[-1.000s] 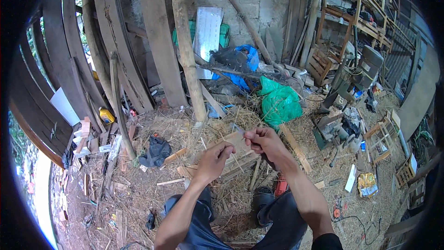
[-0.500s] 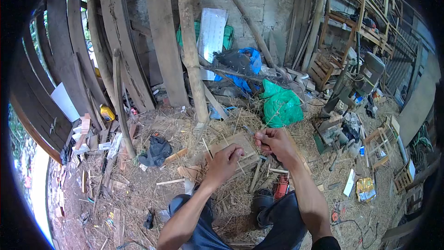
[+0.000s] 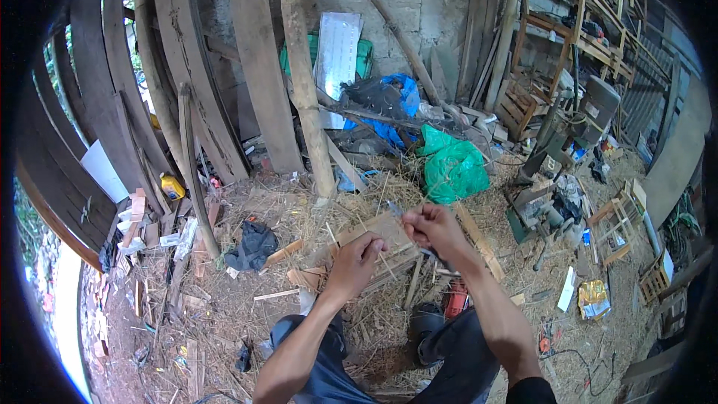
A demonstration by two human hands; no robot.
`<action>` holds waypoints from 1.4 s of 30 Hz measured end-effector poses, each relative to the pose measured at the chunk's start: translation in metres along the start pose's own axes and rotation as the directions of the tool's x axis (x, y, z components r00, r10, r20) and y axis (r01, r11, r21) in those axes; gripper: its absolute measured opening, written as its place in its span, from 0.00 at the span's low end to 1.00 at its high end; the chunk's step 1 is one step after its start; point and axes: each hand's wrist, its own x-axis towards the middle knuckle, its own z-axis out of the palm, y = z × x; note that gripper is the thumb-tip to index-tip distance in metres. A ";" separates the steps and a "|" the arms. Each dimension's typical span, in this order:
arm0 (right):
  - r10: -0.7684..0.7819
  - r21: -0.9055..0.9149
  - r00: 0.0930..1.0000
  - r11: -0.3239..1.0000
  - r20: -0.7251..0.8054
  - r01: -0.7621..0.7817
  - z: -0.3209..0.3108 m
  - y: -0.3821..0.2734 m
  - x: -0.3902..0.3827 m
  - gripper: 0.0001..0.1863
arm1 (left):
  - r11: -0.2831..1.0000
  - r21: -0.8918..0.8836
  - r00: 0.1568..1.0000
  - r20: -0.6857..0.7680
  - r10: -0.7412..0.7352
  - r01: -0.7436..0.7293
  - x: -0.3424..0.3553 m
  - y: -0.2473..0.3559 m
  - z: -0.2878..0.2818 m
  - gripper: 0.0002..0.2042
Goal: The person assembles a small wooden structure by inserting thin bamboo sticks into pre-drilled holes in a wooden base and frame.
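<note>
My left hand [image 3: 354, 263] is closed, fingers curled around a thin pale stick [image 3: 385, 263] that pokes out past the fingertips. Just to its right, my right hand [image 3: 436, 232] grips a small knife [image 3: 394, 210]. Its greyish blade points up and left from the fingers, and most of the handle is hidden in the palm. The two hands are apart, held above a flat wooden board [image 3: 374, 230] on the littered ground between my knees.
A green plastic bag [image 3: 454, 168] lies ahead, beside a blue tarp [image 3: 404, 97]. A red tool [image 3: 455, 299] rests by my right foot. Black plastic [image 3: 252, 247] lies to the left. An upright wooden pole [image 3: 305, 82] stands in front, and a machine [image 3: 580, 127] at the right.
My right hand has shifted slightly left and down toward my left hand, and the knife blade has moved with it. My left hand has barely moved.
</note>
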 end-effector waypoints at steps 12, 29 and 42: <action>-0.063 0.009 0.996 0.998 -0.060 0.064 -0.008 0.010 0.001 0.12 | 1.000 -0.001 1.000 -0.025 0.005 -0.005 0.000 0.001 0.005 0.08; -0.088 0.162 0.971 0.979 -0.224 0.126 -0.071 -0.014 -0.008 0.10 | 0.995 -0.083 0.994 0.096 -0.050 0.058 -0.005 -0.011 -0.014 0.09; -0.412 -0.350 0.892 0.876 -0.189 0.330 -0.040 0.011 0.009 0.17 | 0.962 -0.262 0.993 0.105 -0.046 0.072 0.001 -0.001 -0.001 0.07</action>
